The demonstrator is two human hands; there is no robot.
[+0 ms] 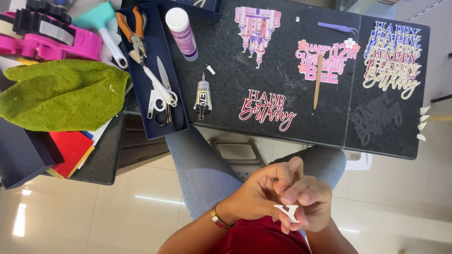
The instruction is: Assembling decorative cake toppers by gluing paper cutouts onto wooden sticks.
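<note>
White cut-out letter point(287, 211) pinched above the lap, in front of the black table point(301, 127). Held between fingertips of left hand point(263, 190) and right hand point(306, 200), fingers pressed close on it, apparently picking at its surface. Not yet glued to anything. Already assembled on the table: red-and-white birthday sign point(267, 109), pink birthday sign point(325, 61), castle cut-out point(257, 30), stacked signs point(393, 59). Glue tube point(203, 96) and wooden stick point(318, 81) lying untouched, well apart from the hands.

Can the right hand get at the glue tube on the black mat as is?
Probably not yet: the right hand and left hand both pinch a white letter cutout. The path to the glue tube looks open.
</note>
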